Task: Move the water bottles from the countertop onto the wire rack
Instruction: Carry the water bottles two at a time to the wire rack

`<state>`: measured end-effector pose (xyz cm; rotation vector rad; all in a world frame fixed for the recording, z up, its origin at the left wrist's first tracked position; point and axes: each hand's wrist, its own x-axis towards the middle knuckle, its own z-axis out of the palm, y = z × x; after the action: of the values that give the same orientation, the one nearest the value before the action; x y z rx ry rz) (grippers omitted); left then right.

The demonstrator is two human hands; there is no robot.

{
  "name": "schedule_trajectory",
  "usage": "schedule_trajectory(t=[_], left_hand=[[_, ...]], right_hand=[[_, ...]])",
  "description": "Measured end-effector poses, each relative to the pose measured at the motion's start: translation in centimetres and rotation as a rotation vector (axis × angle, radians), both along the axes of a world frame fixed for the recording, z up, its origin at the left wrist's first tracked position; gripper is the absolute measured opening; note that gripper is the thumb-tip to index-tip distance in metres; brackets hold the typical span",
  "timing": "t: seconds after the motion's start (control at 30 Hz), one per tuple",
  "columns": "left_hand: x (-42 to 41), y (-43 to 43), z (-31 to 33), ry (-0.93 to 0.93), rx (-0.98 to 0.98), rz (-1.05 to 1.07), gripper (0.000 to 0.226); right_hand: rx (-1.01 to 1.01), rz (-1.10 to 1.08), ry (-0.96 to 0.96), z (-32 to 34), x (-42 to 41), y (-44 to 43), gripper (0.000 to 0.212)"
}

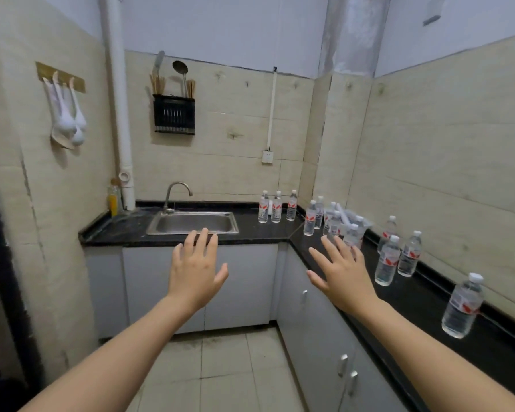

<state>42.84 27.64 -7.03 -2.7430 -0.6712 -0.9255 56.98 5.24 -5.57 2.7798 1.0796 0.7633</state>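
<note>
clear water bottles with red-and-white labels, black countertop, steel-grey sink, beige wall tiles

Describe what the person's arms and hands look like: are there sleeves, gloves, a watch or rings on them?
The left hand and the right hand are bare: no gloves, rings, watch or bracelet show. The left forearm and the right forearm are bare too, with no sleeve in view down to the picture's lower edge.

sink | faucet | utensil holder on wall | hanging ladles
</note>
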Motion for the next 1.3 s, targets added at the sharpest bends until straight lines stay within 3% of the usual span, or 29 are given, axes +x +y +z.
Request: schedule_trajectory(t=[0.23, 0.43, 0.57, 0.6, 0.73, 0.97, 1.17, 1.3], left_hand=[[8.1, 6.5, -1.9, -0.06, -0.119, 0.047, 0.056], [11.0, 13.5, -5.5, 0.034, -0.131, 0.177, 0.053], [11.3, 19.4, -10.2, 0.148, -0.21, 0.276, 0.053], [11.4, 21.0, -11.5, 0.16, -0.235, 0.289, 0.052], [12.5, 27.9, -14.8, 0.142, -0.386, 0.303, 0.055], [19.7, 37.9, -15.9, 0.177, -0.561, 0.21, 0.056], [30.1, 38.1, -18.8, 0.224, -0.781, 0.017, 0.055], [38.9, 37.5, -19.6, 0.267, -0.818, -0.105, 0.055]], right_hand=[[0.063, 0.184, 0.139, -2.9, 10.3, 8.4, 0.054], [0.021, 0.355, 0.293, -6.9, 15.6, 18.7, 0.055], [0.03, 0.439, 0.386, -10.2, 16.7, 26.9, 0.074], [0.008, 0.44, 0.402, -11.2, 17.0, 28.8, 0.07], [-0.05, 0.394, 0.478, -15.1, 18.7, 35.3, 0.051], [0.197, 0.074, 0.654, -17.4, 21.9, 40.4, 0.063], [0.246, -0.142, 0.703, -18.6, 27.1, 40.7, 0.051], [0.325, -0.243, 0.654, -18.8, 33.4, 40.3, 0.046]])
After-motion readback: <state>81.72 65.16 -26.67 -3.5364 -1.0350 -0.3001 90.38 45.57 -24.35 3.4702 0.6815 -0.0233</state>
